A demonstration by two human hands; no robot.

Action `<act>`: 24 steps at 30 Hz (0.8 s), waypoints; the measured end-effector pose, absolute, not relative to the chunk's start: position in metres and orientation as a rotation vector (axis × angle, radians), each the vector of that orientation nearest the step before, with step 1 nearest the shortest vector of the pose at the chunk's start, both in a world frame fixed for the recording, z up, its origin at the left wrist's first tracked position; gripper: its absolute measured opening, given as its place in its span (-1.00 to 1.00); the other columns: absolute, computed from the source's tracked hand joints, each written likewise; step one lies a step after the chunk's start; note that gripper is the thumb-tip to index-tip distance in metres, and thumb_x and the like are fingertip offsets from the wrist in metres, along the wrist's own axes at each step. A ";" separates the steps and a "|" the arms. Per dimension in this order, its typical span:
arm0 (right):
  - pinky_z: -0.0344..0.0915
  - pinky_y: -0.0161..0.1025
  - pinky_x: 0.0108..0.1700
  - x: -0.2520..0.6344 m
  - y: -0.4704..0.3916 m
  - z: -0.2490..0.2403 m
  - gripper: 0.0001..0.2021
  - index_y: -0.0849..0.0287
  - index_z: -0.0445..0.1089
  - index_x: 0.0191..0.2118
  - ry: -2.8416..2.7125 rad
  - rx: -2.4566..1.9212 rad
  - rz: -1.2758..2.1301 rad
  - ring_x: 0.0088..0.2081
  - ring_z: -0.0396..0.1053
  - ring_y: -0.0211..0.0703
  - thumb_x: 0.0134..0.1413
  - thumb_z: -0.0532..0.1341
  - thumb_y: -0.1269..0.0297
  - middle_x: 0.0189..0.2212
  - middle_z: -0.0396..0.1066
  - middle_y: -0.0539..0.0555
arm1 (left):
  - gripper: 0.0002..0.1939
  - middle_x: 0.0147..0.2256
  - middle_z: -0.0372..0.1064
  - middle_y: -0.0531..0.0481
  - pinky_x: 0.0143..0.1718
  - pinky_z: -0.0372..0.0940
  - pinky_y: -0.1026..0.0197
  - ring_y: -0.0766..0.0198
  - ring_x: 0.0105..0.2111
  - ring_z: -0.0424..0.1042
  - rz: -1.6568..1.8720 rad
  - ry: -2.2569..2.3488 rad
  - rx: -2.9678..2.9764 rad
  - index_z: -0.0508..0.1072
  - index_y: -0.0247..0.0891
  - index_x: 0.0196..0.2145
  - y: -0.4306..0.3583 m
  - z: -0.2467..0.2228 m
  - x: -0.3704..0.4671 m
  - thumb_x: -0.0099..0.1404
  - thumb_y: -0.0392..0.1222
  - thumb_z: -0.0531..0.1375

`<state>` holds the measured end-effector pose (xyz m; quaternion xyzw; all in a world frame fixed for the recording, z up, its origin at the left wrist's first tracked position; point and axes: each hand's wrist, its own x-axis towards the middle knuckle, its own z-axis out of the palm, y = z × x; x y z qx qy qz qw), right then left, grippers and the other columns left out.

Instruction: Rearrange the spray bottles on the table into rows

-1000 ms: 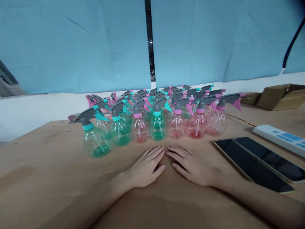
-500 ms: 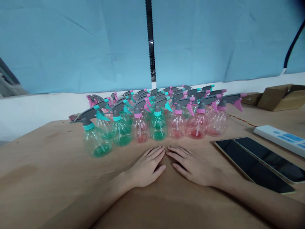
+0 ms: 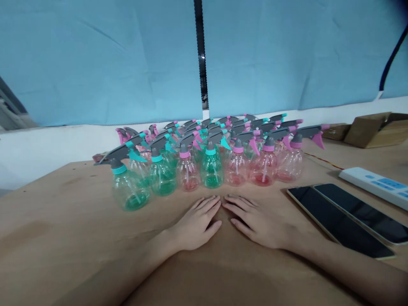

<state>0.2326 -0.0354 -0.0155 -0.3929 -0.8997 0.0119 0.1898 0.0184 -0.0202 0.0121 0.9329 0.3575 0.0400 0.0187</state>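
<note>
Resting left hand point(image 3: 196, 227) and right hand point(image 3: 261, 225) on the counter point(image 3: 70, 229) with fingers point(image 3: 211, 208) outstretched, empty. Could topple bottles point(image 3: 212, 172) toward the back edge by snagging crowded triggers point(image 3: 225, 143).

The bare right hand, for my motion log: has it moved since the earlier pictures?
No: against the black vertical strip on the blue backdrop, the right hand shows no visible shift either way on the brown wooden table.

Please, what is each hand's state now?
Left bare hand: open, palm down on the brown wooden table, holding nothing.
Right bare hand: open, palm down, holding nothing.
</note>
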 end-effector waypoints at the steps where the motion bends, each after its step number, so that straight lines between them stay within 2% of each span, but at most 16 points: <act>1: 0.07 0.05 0.15 0.233 -0.035 -0.016 -0.58 0.22 0.13 0.17 -2.524 -1.100 0.032 0.16 0.08 -0.03 0.23 -0.05 0.24 0.15 0.15 0.20 | -0.49 0.17 0.07 -0.22 0.13 0.07 0.00 0.07 0.15 0.08 0.147 1.110 2.915 0.11 -0.42 0.17 -0.021 0.013 0.019 0.36 -0.08 -0.12; 5: 0.07 0.04 0.16 0.233 -0.035 -0.017 -0.58 0.25 0.15 0.16 -2.533 -1.084 0.020 0.17 0.08 -0.03 0.24 -0.06 0.24 0.15 0.16 0.21 | -0.62 -0.11 0.32 -0.20 -0.10 0.28 0.03 0.07 -0.08 0.30 0.203 1.129 3.016 0.30 -0.36 0.01 -0.025 0.015 0.022 0.33 -0.20 -0.09; 8: 0.08 0.05 0.15 0.233 -0.035 -0.017 -0.59 0.21 0.15 0.16 -2.518 -1.072 0.019 0.16 0.08 -0.02 0.23 -0.06 0.24 0.14 0.16 0.20 | -0.68 -0.24 0.34 -0.15 -0.24 0.32 0.07 0.10 -0.19 0.34 0.244 1.121 3.093 0.36 -0.31 -0.09 -0.028 0.014 0.024 0.31 -0.25 -0.09; 11: 0.08 0.06 0.15 0.233 -0.036 -0.017 -0.59 0.20 0.15 0.16 -2.512 -1.080 0.035 0.16 0.08 -0.01 0.23 -0.05 0.24 0.15 0.16 0.20 | -0.70 -0.30 0.36 -0.10 -0.26 0.31 0.09 0.14 -0.25 0.35 0.336 1.066 3.178 0.37 -0.29 -0.13 -0.025 0.016 0.022 0.29 -0.30 -0.09; 15: 0.06 0.02 0.16 0.234 -0.036 -0.016 -0.58 0.21 0.14 0.17 -2.525 -1.094 0.065 0.16 0.08 -0.03 0.23 -0.05 0.25 0.15 0.15 0.20 | -0.73 -0.19 0.37 -0.13 -0.12 0.27 0.06 0.14 -0.17 0.33 0.777 1.099 3.227 0.36 -0.32 -0.13 -0.003 0.046 0.015 0.27 -0.31 -0.05; 19: 0.04 0.01 0.17 0.234 -0.035 -0.016 -0.58 0.21 0.14 0.17 -2.534 -1.077 0.080 0.17 0.05 -0.05 0.22 -0.04 0.25 0.15 0.15 0.19 | -0.62 0.05 0.19 -0.18 0.07 0.15 0.06 0.16 0.07 0.18 1.305 1.398 2.973 0.28 -0.33 -0.02 0.039 0.095 0.005 0.26 -0.43 -0.13; 21: 0.04 0.01 0.17 0.234 -0.036 -0.015 -0.58 0.20 0.14 0.17 -2.527 -1.076 0.079 0.17 0.06 -0.04 0.22 -0.04 0.25 0.14 0.16 0.19 | -0.61 0.06 0.18 -0.25 0.10 0.11 0.05 0.13 0.09 0.17 1.297 1.557 2.883 0.24 -0.41 0.03 0.060 0.114 0.002 0.27 -0.41 -0.11; 24: 0.05 0.01 0.17 0.233 -0.036 -0.014 -0.58 0.21 0.15 0.16 -2.522 -1.080 0.073 0.17 0.06 -0.04 0.22 -0.04 0.26 0.14 0.17 0.19 | -0.62 -0.07 0.34 -0.23 -0.01 0.22 0.04 0.10 -0.06 0.34 1.078 1.678 2.794 0.25 -0.40 0.04 0.081 0.127 -0.002 0.28 -0.28 0.00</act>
